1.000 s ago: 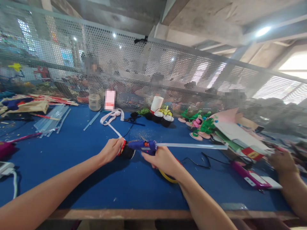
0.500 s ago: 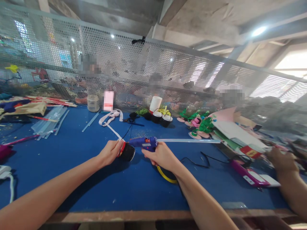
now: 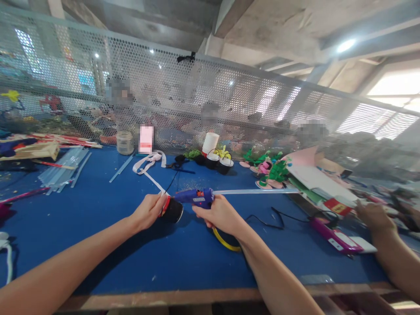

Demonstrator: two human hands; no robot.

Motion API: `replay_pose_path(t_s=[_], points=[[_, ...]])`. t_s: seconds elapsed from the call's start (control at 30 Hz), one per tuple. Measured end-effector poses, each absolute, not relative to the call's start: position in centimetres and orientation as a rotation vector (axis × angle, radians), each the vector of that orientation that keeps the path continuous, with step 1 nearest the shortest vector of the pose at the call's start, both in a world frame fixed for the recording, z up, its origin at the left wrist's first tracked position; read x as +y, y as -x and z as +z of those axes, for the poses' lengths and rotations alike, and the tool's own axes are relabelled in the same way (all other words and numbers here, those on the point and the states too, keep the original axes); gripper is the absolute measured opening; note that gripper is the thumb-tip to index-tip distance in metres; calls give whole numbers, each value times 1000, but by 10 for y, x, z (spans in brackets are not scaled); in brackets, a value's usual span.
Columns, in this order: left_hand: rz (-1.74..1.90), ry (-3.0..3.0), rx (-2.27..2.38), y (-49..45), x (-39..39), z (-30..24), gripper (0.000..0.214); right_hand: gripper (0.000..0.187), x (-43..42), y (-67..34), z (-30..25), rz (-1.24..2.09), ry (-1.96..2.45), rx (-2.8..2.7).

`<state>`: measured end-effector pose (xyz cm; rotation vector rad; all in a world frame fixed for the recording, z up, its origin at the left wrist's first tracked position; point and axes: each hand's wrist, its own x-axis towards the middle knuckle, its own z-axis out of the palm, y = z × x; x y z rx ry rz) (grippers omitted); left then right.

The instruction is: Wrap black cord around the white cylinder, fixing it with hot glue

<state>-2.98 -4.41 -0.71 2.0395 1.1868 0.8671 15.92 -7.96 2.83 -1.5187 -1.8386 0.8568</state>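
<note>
My left hand (image 3: 149, 211) is closed on a small black cup (image 3: 173, 211) tipped on its side, with a red band at its end. A white ribbon (image 3: 153, 181) runs from that end back to a loose coil on the table. In my right hand (image 3: 221, 214) is a blue hot glue gun (image 3: 200, 197), my fingers wrapped round its handle. A long clear glue stick (image 3: 256, 191) sticks out of its back toward the right. The gun's nozzle is right by the red band; whether it touches cannot be seen. A yellow ring (image 3: 226, 241) shows below my right hand.
Clear glue sticks (image 3: 61, 170) lie at left near a glass jar (image 3: 125, 143). Black cups with white insides (image 3: 225, 165) and a white spool (image 3: 210, 143) stand at the back. Green artificial plants (image 3: 277, 171), a purple device (image 3: 334, 236) and another person's hand (image 3: 376, 214) are right.
The view has shifted slightly, moving the surroundings a little left in the picture. Both hands keep their holds, the glue gun still at the cup's banded end.
</note>
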Motion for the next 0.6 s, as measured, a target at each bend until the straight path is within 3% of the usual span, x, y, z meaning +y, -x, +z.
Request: replay_pose_path(t_s=[0.6], points=[[878, -1875, 1236, 29, -40, -13, 38, 26, -88, -157, 27, 835, 1540, -1872]])
